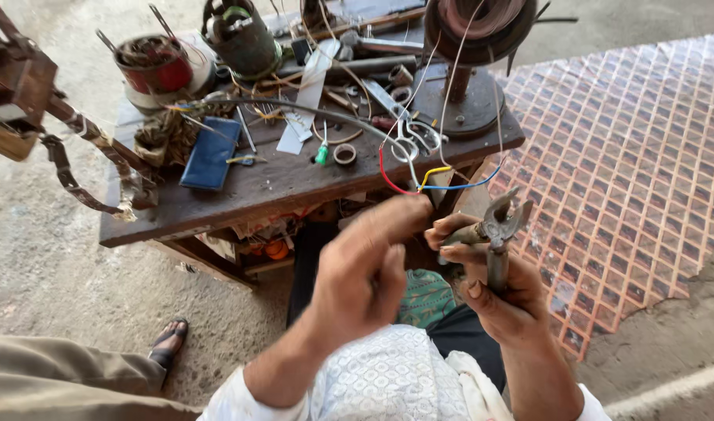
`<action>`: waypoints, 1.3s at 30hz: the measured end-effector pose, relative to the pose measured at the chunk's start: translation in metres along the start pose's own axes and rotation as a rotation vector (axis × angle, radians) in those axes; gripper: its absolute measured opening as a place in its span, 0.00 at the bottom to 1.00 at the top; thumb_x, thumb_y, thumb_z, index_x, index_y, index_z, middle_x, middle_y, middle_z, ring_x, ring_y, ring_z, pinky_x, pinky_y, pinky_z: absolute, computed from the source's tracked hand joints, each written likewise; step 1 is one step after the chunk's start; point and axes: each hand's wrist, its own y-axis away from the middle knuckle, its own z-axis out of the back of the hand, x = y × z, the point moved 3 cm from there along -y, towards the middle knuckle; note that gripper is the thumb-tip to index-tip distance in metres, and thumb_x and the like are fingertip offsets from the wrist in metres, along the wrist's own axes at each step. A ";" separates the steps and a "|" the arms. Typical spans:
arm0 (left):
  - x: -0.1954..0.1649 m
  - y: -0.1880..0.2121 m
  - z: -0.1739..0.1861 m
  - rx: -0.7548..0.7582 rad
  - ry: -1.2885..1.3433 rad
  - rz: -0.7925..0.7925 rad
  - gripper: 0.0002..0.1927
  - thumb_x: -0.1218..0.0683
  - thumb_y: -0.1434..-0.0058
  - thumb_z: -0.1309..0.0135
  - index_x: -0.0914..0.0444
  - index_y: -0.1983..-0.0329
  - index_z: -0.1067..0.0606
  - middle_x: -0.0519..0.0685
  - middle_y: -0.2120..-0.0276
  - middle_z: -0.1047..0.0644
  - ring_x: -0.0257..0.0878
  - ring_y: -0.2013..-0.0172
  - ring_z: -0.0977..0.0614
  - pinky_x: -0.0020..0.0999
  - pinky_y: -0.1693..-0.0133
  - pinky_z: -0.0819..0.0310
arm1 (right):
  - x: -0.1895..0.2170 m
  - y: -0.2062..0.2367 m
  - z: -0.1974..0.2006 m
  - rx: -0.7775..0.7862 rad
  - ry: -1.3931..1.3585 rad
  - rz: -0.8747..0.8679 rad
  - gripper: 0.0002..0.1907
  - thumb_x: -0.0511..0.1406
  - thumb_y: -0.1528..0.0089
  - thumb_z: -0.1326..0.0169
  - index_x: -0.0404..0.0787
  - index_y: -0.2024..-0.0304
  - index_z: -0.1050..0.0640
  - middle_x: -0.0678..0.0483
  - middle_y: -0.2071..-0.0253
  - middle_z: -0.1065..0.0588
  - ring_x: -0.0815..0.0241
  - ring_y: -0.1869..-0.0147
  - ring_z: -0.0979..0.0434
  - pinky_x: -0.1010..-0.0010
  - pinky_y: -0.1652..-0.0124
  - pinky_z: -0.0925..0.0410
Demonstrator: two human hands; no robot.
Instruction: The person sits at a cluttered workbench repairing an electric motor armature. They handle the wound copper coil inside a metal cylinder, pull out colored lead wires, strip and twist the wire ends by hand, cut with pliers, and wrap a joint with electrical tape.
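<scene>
My right hand [493, 284] grips a pair of worn metal pliers [497, 226] by the handles, jaws pointing up and apart. My left hand [369, 265] is raised beside it, fingers pinched together near the ends of red, yellow and blue wires [427, 181] that hang from the workbench edge. The fingertips hide whatever they pinch. Both hands hover in front of my lap, just below the dark wooden workbench [256, 187].
The bench carries a wire spool on a round stand [470, 47], scissors [415, 140], a blue case [211, 153], two wound motor parts [156, 64], a green-handled tool [323, 152] and clutter. A patterned mat [630, 156] lies right. Another person's leg and sandalled foot [168, 343] are lower left.
</scene>
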 end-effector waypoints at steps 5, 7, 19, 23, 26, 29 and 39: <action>-0.004 0.001 -0.001 0.039 -0.381 -0.170 0.26 0.67 0.37 0.49 0.66 0.34 0.30 0.53 0.44 0.21 0.24 0.71 0.26 0.21 0.70 0.29 | 0.008 -0.009 0.006 -0.093 0.036 0.039 0.15 0.37 0.28 0.43 0.34 0.44 0.20 0.41 0.41 0.26 0.51 0.30 0.29 0.57 0.31 0.36; 0.017 -0.017 0.016 -0.088 -0.315 -0.108 0.27 0.68 0.37 0.50 0.66 0.34 0.30 0.53 0.43 0.21 0.23 0.72 0.27 0.21 0.70 0.29 | 0.009 -0.011 0.011 -0.132 0.032 0.010 0.14 0.36 0.29 0.43 0.34 0.45 0.20 0.41 0.40 0.26 0.50 0.31 0.27 0.55 0.33 0.34; 0.064 -0.067 0.026 0.000 -0.445 -0.049 0.22 0.61 0.32 0.41 0.64 0.35 0.27 0.46 0.62 0.19 0.27 0.73 0.23 0.24 0.70 0.27 | 0.022 0.010 0.027 -0.308 1.398 0.055 0.13 0.34 0.37 0.36 0.34 0.53 0.22 0.46 0.38 0.27 0.47 0.40 0.26 0.56 0.41 0.32; 0.065 -0.081 0.025 0.093 -0.387 0.047 0.15 0.60 0.30 0.44 0.63 0.41 0.23 0.47 0.62 0.18 0.28 0.72 0.23 0.25 0.70 0.24 | 0.019 0.016 0.039 -0.260 1.569 0.100 0.15 0.37 0.37 0.36 0.35 0.51 0.20 0.48 0.38 0.28 0.47 0.38 0.28 0.52 0.39 0.36; 0.061 -0.084 0.025 0.128 -0.448 -0.079 0.11 0.59 0.28 0.44 0.64 0.44 0.21 0.49 0.60 0.18 0.32 0.64 0.18 0.28 0.62 0.21 | 0.008 0.020 0.047 -0.258 1.593 0.064 0.15 0.37 0.36 0.36 0.36 0.50 0.19 0.49 0.36 0.29 0.47 0.36 0.29 0.54 0.38 0.38; 0.060 -0.085 0.025 0.160 -0.506 -0.105 0.10 0.59 0.30 0.43 0.64 0.48 0.20 0.50 0.61 0.17 0.36 0.61 0.14 0.30 0.59 0.19 | -0.005 0.021 0.050 -0.278 1.582 0.038 0.16 0.37 0.38 0.36 0.36 0.51 0.18 0.50 0.38 0.29 0.48 0.35 0.30 0.54 0.39 0.38; 0.057 -0.089 0.024 0.204 -0.573 -0.080 0.09 0.57 0.33 0.41 0.66 0.53 0.19 0.52 0.63 0.16 0.37 0.64 0.14 0.31 0.61 0.20 | -0.001 0.013 0.041 -0.278 1.721 0.213 0.12 0.39 0.33 0.36 0.39 0.52 0.19 0.47 0.39 0.29 0.46 0.36 0.30 0.51 0.40 0.38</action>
